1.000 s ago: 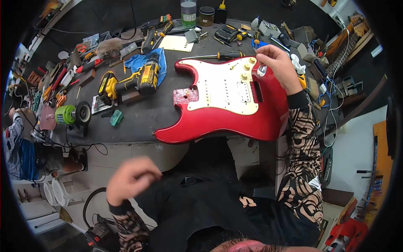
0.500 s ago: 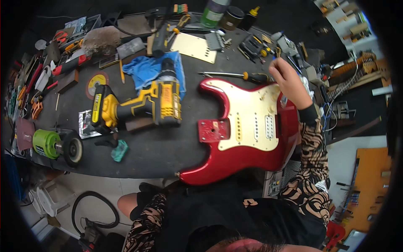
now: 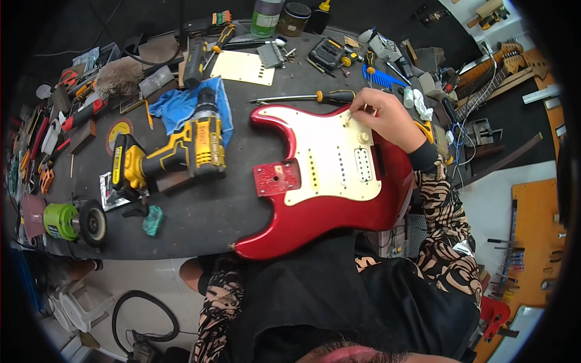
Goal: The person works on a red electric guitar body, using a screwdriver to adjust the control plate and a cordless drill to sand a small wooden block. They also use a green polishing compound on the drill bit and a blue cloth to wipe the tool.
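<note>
A red electric guitar body (image 3: 315,224) lies on the dark workbench, its neck pocket facing left. A cream pickguard (image 3: 330,154) covers its middle, with pickup openings and a knob (image 3: 363,138). My right hand (image 3: 387,118) reaches in from the right over the pickguard's upper right part. Its fingertips are pinched together at the surface, close to the knob; whatever is between them is too small to make out. Just beyond the hand lies a long screwdriver (image 3: 327,97) with a black and yellow handle. My left sleeve (image 3: 218,302) shows at lower left, but the left hand is not visible.
Left of the guitar sit a yellow cordless drill (image 3: 203,142), a blue cloth (image 3: 166,109) and a green polisher (image 3: 60,221). A spare cream plate (image 3: 242,68), a blue comb (image 3: 384,78) and bottles (image 3: 266,18) stand or lie farther back. Many hand tools crowd the left side.
My right hand has come from beyond the guitar's upper edge nearer to me, its fingertips now on the pickguard. The whole view has shifted, so the bench things appear farther left.
</note>
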Motion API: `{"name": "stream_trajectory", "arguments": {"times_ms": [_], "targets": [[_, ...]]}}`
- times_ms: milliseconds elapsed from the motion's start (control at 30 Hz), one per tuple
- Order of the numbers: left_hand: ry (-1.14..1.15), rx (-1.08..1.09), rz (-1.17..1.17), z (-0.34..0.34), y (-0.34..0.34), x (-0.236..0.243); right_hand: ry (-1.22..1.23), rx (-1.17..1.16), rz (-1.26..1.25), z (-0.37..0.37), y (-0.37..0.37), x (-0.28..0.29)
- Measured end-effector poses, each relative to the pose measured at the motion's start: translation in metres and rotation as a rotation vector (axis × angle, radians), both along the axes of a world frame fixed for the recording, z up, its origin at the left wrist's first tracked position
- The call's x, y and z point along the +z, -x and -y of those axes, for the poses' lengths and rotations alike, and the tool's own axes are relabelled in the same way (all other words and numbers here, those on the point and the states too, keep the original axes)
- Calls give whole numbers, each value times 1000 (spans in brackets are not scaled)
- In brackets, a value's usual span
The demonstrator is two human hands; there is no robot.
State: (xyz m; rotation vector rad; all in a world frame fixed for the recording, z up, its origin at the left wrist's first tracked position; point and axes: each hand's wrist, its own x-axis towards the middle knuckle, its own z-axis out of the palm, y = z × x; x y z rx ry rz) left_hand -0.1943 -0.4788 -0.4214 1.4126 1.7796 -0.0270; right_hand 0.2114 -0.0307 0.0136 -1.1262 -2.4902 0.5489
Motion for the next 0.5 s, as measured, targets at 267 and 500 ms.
{"name": "stream_trajectory", "arguments": {"times_ms": [267, 500], "targets": [[2, -207, 36, -98, -45, 280, -187, 310, 18, -22, -26, -15], [-292, -292, 105, -151, -98, 523, -261, 403, 61, -27, -23, -8]]}}
